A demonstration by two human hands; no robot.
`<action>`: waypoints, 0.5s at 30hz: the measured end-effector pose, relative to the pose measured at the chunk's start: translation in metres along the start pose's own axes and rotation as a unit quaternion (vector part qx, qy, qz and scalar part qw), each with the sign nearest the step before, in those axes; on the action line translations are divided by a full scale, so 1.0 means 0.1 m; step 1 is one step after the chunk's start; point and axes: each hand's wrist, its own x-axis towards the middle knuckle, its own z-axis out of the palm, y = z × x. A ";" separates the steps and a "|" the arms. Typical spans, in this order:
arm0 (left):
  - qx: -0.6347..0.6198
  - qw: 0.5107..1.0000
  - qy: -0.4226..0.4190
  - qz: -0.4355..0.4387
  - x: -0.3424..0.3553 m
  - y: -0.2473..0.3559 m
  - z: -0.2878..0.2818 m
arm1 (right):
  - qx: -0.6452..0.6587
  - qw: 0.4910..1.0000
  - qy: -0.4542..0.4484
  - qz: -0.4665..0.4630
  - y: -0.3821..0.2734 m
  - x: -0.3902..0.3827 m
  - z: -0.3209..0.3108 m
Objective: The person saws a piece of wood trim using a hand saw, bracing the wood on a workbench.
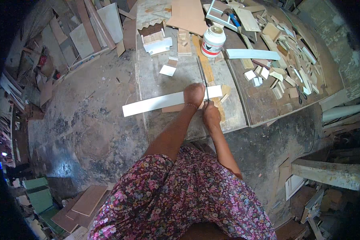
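A long white strip of board lies across the worktable, its short right end showing past my hands. My left hand is closed on the strip and presses it down. Just right of it, my right hand grips the near end of a saw, seen nearly edge-on as a thin dark line. The saw crosses over the strip close beside my left hand and points away from me. Its handle is hidden in my right hand. A brown board piece lies partly under the strip.
Beyond the saw stands an open white tub. A small wooden model and white offcuts lie at the far left. To the right are a white curved strip, a hammer, scissors and heaped wood scraps.
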 end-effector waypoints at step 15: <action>-0.053 0.998 -0.017 -0.015 0.00 -0.02 0.01 | 0.004 1.000 -0.006 0.009 0.02 0.02 0.03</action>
